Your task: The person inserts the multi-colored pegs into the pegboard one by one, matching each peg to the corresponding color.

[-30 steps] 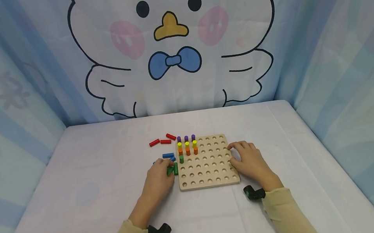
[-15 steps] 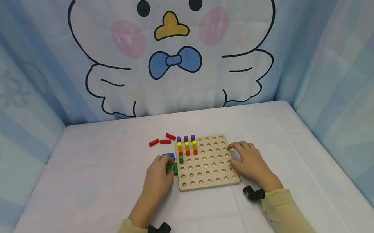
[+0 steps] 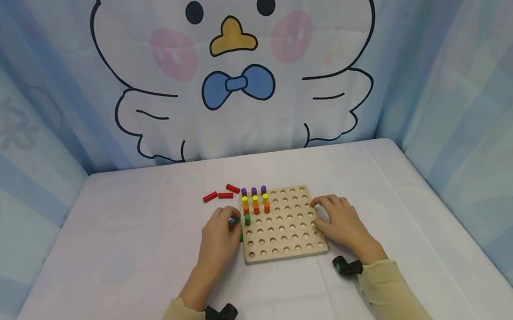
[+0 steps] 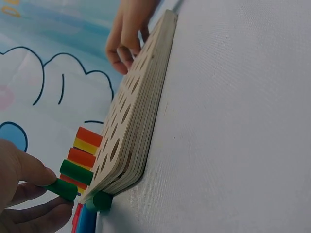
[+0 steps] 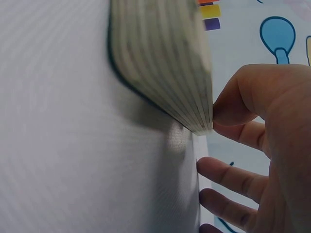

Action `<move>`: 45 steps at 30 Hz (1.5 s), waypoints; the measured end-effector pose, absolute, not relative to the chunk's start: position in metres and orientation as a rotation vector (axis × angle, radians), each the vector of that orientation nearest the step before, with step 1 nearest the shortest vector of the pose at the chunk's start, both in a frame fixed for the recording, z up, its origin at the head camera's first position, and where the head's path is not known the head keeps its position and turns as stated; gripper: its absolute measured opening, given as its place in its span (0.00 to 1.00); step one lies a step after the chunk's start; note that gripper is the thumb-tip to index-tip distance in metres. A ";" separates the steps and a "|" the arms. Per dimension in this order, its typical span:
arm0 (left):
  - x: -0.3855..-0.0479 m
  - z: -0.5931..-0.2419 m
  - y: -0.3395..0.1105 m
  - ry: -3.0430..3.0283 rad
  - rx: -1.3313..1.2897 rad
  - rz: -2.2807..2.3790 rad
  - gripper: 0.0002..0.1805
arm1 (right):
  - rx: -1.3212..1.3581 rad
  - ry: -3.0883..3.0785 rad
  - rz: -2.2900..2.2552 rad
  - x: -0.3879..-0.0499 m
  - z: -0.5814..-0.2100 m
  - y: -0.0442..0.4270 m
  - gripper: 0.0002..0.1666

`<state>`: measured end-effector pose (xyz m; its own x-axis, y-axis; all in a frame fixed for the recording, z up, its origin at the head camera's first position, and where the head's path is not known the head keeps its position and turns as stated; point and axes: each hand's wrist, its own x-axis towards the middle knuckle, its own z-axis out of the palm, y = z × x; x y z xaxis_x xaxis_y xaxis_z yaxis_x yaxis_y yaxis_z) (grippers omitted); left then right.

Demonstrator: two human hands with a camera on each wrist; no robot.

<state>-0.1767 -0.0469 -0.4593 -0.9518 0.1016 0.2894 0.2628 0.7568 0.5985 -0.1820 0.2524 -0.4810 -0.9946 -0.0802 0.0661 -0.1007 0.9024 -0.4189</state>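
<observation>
My left hand [image 3: 216, 236] pinches a green peg [image 4: 62, 189] between thumb and fingers, just off the left edge of the wooden pegboard [image 3: 286, 238]. Close to it, another green peg [image 4: 76, 171] stands in a hole. Behind that peg, orange pegs [image 3: 266, 208], yellow pegs [image 3: 255, 199] and purple pegs [image 3: 263, 189] stand in short rows. A loose green peg [image 4: 100, 201] lies against the board's side, beside a blue peg [image 4: 86, 222]; my left hand partly hides them in the head view. My right hand [image 3: 342, 222] touches the board's right edge with thumb and forefinger.
Several red pegs [image 3: 225, 195] lie loose on the white-covered table [image 3: 122, 286] beyond the board's left corner. A printed curtain [image 3: 251, 123] hangs behind the table. Dark wrist-worn devices [image 3: 222, 316] sit at both sleeves.
My left hand has lifted the green peg from among the loose pegs and moved slightly up and right toward the board. My right hand stays at the board's edge.
</observation>
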 end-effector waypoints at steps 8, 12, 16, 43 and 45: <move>-0.179 -0.458 -0.042 -2.611 -0.387 -1.080 0.12 | 0.152 -3.013 0.657 -0.182 -0.481 0.252 0.23; -0.183 -0.459 -0.040 -2.574 -0.453 -1.136 0.12 | 0.149 -3.012 0.658 -0.183 -0.482 0.252 0.22; -0.186 -0.460 -0.038 -2.543 -0.520 -1.156 0.12 | 0.150 -3.011 0.661 -0.183 -0.483 0.253 0.22; -0.198 -0.472 -0.031 -2.561 -0.474 -1.208 0.06 | 0.167 -2.996 0.671 -0.182 -0.482 0.253 0.22; -0.198 -0.473 -0.031 -2.569 -0.474 -1.199 0.07 | 0.165 -2.998 0.671 -0.182 -0.482 0.253 0.22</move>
<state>-0.1979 -0.0314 -0.4734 -0.9110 0.1797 0.3712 0.3999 0.6048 0.6887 -0.1821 0.2535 -0.4821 -0.9922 -0.0901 0.0865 -0.1183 0.8992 -0.4213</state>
